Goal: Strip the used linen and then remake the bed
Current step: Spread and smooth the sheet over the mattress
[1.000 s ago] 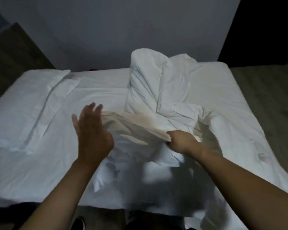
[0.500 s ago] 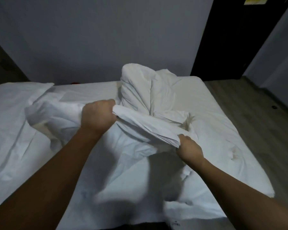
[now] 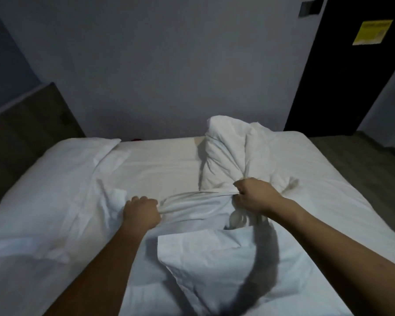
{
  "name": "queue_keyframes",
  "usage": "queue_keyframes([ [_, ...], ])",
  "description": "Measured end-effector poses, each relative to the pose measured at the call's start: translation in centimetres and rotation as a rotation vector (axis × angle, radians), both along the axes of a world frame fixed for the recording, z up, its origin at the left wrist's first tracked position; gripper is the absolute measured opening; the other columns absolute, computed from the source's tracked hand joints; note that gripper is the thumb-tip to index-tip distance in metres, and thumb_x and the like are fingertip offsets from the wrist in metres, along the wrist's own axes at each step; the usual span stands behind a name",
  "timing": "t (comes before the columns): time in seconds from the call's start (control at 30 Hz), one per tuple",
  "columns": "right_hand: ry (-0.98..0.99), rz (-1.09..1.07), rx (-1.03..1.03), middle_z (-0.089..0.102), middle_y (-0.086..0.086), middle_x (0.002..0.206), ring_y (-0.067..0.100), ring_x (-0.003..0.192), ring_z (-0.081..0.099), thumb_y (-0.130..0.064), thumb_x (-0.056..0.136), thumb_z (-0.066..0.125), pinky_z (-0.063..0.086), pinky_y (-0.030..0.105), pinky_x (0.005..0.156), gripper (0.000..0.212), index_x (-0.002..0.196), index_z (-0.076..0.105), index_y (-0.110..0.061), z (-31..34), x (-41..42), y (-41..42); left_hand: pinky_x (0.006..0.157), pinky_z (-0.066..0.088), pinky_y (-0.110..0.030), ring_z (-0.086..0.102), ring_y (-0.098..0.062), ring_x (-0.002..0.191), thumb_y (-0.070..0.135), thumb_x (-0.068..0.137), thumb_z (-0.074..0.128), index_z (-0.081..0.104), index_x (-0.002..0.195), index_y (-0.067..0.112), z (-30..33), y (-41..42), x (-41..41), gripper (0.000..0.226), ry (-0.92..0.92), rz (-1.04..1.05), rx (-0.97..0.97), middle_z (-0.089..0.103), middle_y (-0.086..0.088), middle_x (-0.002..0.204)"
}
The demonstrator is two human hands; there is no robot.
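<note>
A white bed (image 3: 164,160) fills the view. A rumpled white duvet (image 3: 233,151) is heaped upright at its far middle. A white sheet (image 3: 194,201) is bunched and pulled taut between my two hands at the bed's middle. My left hand (image 3: 140,213) grips one end of the bunch in a fist. My right hand (image 3: 253,197) grips the other end, close to the foot of the duvet heap. A loose flap of white linen (image 3: 210,258) lies below my hands. More crumpled white linen (image 3: 62,179) covers the bed's left side.
A wooden headboard (image 3: 25,124) stands at the left. A grey wall (image 3: 169,65) is behind the bed. A dark door (image 3: 356,65) with a yellow notice (image 3: 372,31) is at the right, with wood floor (image 3: 363,165) beside the bed.
My left hand went from open above the linen to gripping it. Both hands moved lower and further apart, stretching the bunched sheet taut. The view tilted up.
</note>
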State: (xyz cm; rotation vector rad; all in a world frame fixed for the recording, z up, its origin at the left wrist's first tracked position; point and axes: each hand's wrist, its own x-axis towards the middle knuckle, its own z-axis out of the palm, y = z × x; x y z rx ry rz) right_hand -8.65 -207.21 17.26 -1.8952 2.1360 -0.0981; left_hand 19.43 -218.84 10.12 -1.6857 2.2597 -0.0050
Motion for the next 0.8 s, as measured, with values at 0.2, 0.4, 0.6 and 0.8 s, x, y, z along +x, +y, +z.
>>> queue_keyframes([
  [0.2, -0.135, 0.258, 0.209, 0.062, -0.007, 0.11, 0.019, 0.106, 0.058, -0.023, 0.084, 0.052, 0.045, 0.032, 0.085, 0.035, 0.117, 0.057, -0.033, -0.9, 6.5, -4.5, 0.073, 0.052, -0.041, 0.064, -0.037, 0.086, 0.016, 0.088, 0.043, 0.064, 0.101, 0.015, -3.7, 2.6, 10.6, 0.025, 0.369, 0.37, -0.026, 0.062, -0.017, 0.099],
  [0.4, -0.156, 0.448, 0.445, 0.064, 0.008, 0.12, 0.021, 0.102, 0.062, -0.012, 0.093, 0.045, 0.049, 0.03, 0.088, 0.027, 0.114, 0.062, -0.009, -3.5, 14.7, -9.7, 0.076, 0.057, -0.048, 0.06, -0.033, 0.084, 0.013, 0.098, 0.044, 0.058, 0.107, 0.004, -1.7, -2.6, 15.4, 0.019, 1.332, 1.101, 0.22, 0.062, -0.025, 0.107],
  [0.6, -0.266, 0.402, 0.4, 0.06, -0.006, 0.098, 0.019, 0.097, 0.059, -0.014, 0.091, 0.048, 0.049, 0.03, 0.086, 0.024, 0.1, 0.057, -0.035, -2.5, 24.2, -18.3, 0.075, 0.054, -0.037, 0.063, -0.033, 0.09, 0.007, 0.097, 0.042, 0.063, 0.105, 0.002, 8.7, -15.5, 12.4, 0.023, 2.036, 0.885, 0.184, 0.069, -0.012, 0.089],
  [0.8, -0.431, 0.196, 0.064, 0.063, 0.014, 0.086, 0.023, 0.075, 0.056, -0.01, 0.088, 0.052, 0.046, 0.033, 0.072, 0.011, 0.084, 0.062, -0.007, 4.1, 33.2, -31.3, 0.055, 0.046, -0.025, 0.054, -0.02, 0.049, -0.008, 0.081, 0.05, 0.055, 0.065, 0.009, 27.4, -29.6, 15.6, 0.023, 2.24, 0.369, 0.103, 0.05, -0.006, 0.053],
])
